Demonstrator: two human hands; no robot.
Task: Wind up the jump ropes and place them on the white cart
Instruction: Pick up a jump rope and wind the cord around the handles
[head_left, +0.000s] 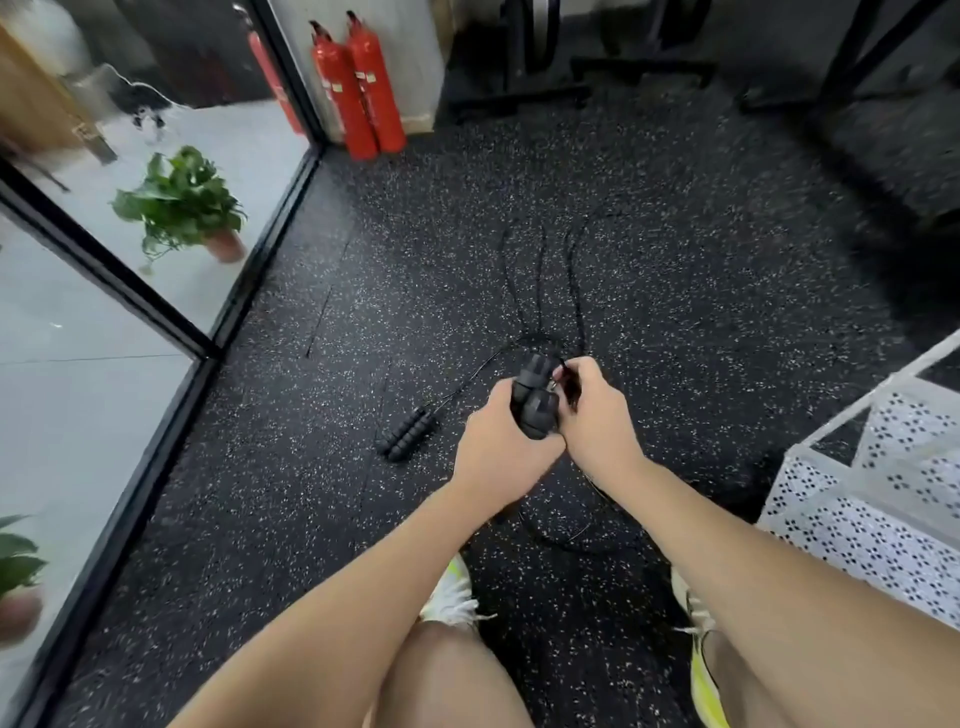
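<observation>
My left hand (501, 447) grips the two black handles (535, 397) of a jump rope, held together over the speckled floor. My right hand (595, 410) pinches that rope's thin black cord right beside the handle tops. Loops of the cord (574, 280) trail away across the floor ahead of the hands, and more cord lies under my forearms. A second jump rope's two ribbed black handles (408, 434) lie side by side on the floor to the left, with their cord running up toward my hands. The white perforated cart (878, 499) stands at the right edge.
A glass wall with a black frame (171, 415) runs along the left. Two red fire extinguishers (358, 88) stand in the far corner. Potted plants (182, 202) sit behind the glass. Black equipment frames (644, 67) stand at the back. My feet in white and yellow shoes are below.
</observation>
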